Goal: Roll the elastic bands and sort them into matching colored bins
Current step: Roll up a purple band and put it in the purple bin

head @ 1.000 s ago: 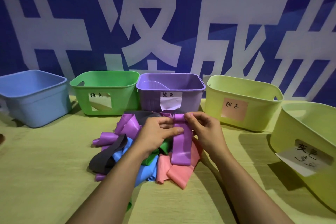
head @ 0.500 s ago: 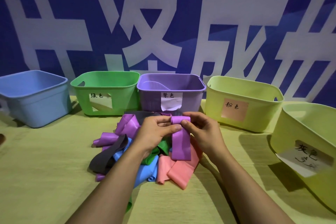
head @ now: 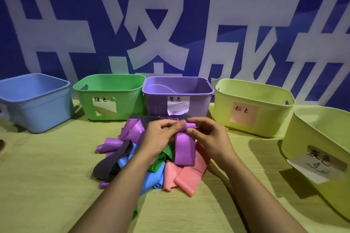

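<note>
Left hand [head: 160, 136] and right hand [head: 209, 135] both pinch rolled top of purple band [head: 184, 149]; tail hangs over band pile [head: 151, 164], just before purple bin [head: 178, 94].

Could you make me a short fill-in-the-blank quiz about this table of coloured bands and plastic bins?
1. Both hands, left hand and right hand, pinch the rolled top of a flat stretchy band coloured ____.
2. The plastic bin straight behind the hands is coloured ____.
3. The bin farthest left in the row is coloured ____.
4. The pile's salmon-pink bands lie ____ the hanging band.

Missing words: purple; purple; blue; under
</note>
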